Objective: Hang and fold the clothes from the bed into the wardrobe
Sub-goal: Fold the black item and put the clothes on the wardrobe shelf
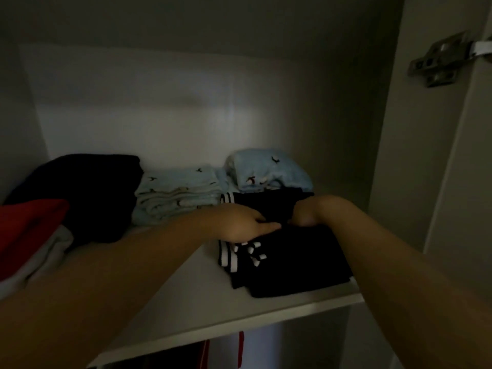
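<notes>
Black folded garment [287, 258] on wardrobe shelf [202, 299], pinched at its far edge by left hand [239, 225] and right hand [306, 214], hemmed by pale-blue folded stacks [175, 195] just behind, dark pile [87, 193] leftward.

The white wardrobe shelf [202, 296] carries a red-and-grey pile [29, 235] near left, a dark pile [87, 193] behind, pale blue folded clothes [175, 193] mid-far, black white-striped garments [282, 259] near right.
</notes>
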Demonstrator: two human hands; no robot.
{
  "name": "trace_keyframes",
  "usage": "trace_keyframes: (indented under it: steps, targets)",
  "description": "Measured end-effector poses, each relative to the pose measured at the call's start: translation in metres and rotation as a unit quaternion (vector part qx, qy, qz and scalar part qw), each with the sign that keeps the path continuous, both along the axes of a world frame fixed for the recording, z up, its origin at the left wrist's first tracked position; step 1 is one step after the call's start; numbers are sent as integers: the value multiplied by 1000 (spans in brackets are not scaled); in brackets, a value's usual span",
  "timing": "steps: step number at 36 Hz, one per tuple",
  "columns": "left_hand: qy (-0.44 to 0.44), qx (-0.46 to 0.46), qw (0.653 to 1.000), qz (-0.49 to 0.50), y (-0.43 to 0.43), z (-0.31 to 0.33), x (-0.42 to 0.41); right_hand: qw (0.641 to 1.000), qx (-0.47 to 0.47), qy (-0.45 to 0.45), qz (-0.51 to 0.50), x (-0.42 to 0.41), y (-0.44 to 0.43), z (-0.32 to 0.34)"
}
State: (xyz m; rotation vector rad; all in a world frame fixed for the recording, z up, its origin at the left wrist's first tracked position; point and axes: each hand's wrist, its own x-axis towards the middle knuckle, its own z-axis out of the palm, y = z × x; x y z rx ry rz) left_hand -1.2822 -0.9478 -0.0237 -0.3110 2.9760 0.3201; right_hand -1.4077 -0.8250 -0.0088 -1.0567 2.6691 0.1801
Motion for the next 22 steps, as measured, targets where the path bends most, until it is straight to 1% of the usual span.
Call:
trace_keyframes:
  steps: [3, 6, 10, 12, 16, 18, 22]
  targets:
    - [-34, -26, 999, 6, -15, 11, 26, 999, -33, -6, 36, 22, -14, -3]
    - [-90, -45, 995, 25, -36, 26, 64, 996, -36, -19, 83, 60, -32, 0]
    - [-172, -88, 979, 65, -66, 45, 122, 985, -49, -47, 156, 120, -66, 4]
    - [-197, -110, 970, 87, -83, 52, 148, 978, -65, -63, 189, 147, -85, 3]
    - [-243, -93, 954, 146, -111, 59, 185, 965, -96, -121, 212, 191, -116, -2]
    - [-239, -89, 952, 169, -118, 58, 195, 963, -106, -132, 209, 204, -125, -5]
    - [-196, -68, 959, 193, -117, 51, 194, 965, -133, -131, 186, 204, -128, -11]
